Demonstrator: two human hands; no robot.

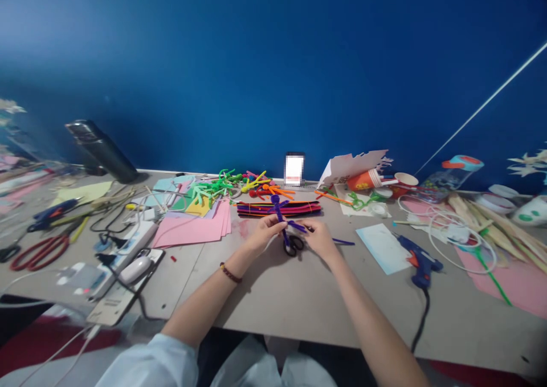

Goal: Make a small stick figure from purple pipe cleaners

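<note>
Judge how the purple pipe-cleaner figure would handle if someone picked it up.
The purple pipe-cleaner figure is probably very light for its size, since the left hand and right hand hold it with just their fingertips. Its thin, bent limbs suggest it would flex rather than snap. Its fuzzy surface probably grips fingers rather than slips.

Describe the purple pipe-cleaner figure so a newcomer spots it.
On the craft table below the blue wall, find the bundled pipe cleaners at centre. The purple pipe-cleaner figure sits in front, the only one held up, between left hand and right hand.
</note>
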